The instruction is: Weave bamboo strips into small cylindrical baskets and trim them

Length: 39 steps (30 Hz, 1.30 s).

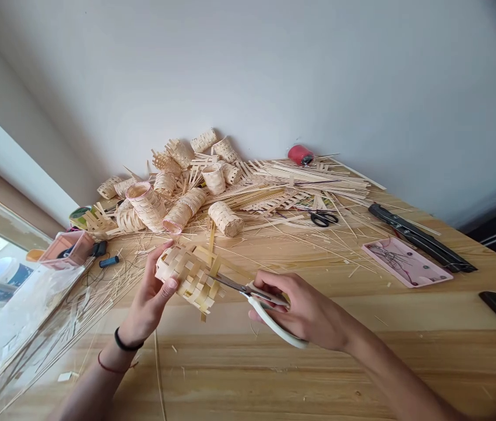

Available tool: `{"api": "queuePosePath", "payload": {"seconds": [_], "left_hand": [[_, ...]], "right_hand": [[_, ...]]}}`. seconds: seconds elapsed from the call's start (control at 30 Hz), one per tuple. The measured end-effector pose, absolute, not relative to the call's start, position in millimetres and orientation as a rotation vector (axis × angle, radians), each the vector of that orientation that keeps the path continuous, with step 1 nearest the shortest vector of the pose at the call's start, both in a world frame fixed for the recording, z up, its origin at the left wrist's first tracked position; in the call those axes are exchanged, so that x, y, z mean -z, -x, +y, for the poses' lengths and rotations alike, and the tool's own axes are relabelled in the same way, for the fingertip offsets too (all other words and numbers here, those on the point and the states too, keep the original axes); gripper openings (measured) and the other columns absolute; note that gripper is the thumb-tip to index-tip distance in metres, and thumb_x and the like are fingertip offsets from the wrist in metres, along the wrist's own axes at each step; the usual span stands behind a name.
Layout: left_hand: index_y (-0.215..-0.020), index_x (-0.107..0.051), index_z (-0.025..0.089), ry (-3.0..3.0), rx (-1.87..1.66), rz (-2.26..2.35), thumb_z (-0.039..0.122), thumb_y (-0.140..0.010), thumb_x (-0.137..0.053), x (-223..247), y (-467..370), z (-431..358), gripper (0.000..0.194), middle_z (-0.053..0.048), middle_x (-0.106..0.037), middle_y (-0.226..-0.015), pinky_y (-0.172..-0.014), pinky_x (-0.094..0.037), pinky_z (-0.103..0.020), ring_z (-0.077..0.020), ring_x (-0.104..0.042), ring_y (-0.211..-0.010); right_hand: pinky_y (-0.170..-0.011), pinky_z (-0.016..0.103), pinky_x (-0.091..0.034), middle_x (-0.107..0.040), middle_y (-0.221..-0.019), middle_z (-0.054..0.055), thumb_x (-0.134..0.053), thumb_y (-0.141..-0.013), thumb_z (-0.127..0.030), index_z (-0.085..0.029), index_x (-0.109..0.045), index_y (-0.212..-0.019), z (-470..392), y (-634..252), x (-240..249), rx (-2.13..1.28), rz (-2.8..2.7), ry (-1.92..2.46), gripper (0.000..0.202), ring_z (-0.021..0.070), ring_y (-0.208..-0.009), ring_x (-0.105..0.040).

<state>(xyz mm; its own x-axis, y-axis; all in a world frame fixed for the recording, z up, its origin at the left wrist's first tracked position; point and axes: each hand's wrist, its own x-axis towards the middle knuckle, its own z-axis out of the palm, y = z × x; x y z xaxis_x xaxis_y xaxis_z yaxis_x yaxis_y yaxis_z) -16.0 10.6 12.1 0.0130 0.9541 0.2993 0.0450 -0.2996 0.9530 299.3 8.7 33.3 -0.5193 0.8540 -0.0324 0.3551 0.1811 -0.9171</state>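
Note:
My left hand (153,298) is closed around a small woven bamboo basket (188,275), its thumb pressed on the near side. The basket lies tilted in the air, with loose strip ends sticking out at its right end. White-handled scissors (269,321) are in my right hand (304,310), fingers through the handles. Their blades reach the basket's right end, beside a long strip (234,269) that juts out there. Whether the blades touch that strip I cannot tell.
Several woven baskets (146,204) and loose bamboo strips (309,175) pile up against the wall. A red thread spool (300,155), black scissors (323,218), a pink tray (405,263) and a long black tool (420,237) lie to the right. A pink box (68,250) stands left.

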Motion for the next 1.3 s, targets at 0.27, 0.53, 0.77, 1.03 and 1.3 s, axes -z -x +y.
{"api": "queuePosePath", "payload": {"seconds": [0.27,0.53,0.77,1.03,1.3], "left_hand": [[-0.153,-0.056,0.033,-1.441,-1.331,1.051,0.06,-0.092,-0.078,-7.5,16.5,10.8,0.07,-0.011,-0.064,-0.142,-0.106,-0.054,-0.046,-0.034,-0.062,-0.127],[-0.154,-0.054,0.035,-1.318,-1.36,1.014,0.057,-0.088,-0.083,-11.2,11.6,8.9,0.076,-0.011,-0.064,-0.145,-0.11,-0.052,-0.053,-0.0394,-0.061,-0.134],[-0.155,-0.052,0.035,-1.157,-1.348,0.905,0.042,-0.08,-0.087,-24.8,6.2,2.7,0.083,-0.01,-0.063,-0.148,-0.121,-0.039,-0.061,-0.0433,-0.052,-0.144],[-0.157,-0.044,0.046,-1.191,-1.278,0.908,0.035,-0.07,-0.094,-27.0,10.4,-1.7,0.101,-0.005,-0.047,-0.165,-0.12,-0.042,-0.057,-0.0454,-0.04,-0.155],[-0.158,-0.044,0.041,-1.159,-1.107,0.702,0.032,-0.069,-0.089,-30.1,12.5,-3.7,0.1,-0.01,-0.053,-0.163,-0.12,-0.04,-0.063,-0.0486,-0.049,-0.15]], "right_hand": [[-0.058,0.026,-0.028,-0.045,-0.065,-0.008,-0.083,-0.085,-0.057,-0.022,-0.058,-0.075,12.1,-302.4,-31.9,-1.365,-1.943,1.167,0.044,0.0123,-0.062,-0.038],[-0.053,0.025,-0.025,-0.049,-0.06,-0.009,-0.084,-0.084,-0.057,-0.021,-0.061,-0.076,15.8,-302.1,-25.2,-1.494,-1.86,1.162,0.043,0.0104,-0.057,-0.036],[-0.064,0.027,-0.034,-0.051,-0.073,-0.006,-0.079,-0.09,-0.051,-0.022,-0.056,-0.081,13.5,-302.1,-25.4,-1.287,-1.793,1.146,0.039,0.0132,-0.069,-0.042],[-0.061,0.027,-0.032,-0.05,-0.074,-0.007,-0.079,-0.09,-0.048,-0.022,-0.053,-0.082,13.1,-295.9,-23.7,-1.218,-1.878,1.149,0.038,0.0124,-0.067,-0.039],[-0.058,0.026,-0.032,-0.048,-0.069,-0.008,-0.082,-0.087,-0.047,-0.023,-0.052,-0.081,10.4,-294.8,-25.9,-1.223,-1.929,1.132,0.039,0.0119,-0.063,-0.038]]}}
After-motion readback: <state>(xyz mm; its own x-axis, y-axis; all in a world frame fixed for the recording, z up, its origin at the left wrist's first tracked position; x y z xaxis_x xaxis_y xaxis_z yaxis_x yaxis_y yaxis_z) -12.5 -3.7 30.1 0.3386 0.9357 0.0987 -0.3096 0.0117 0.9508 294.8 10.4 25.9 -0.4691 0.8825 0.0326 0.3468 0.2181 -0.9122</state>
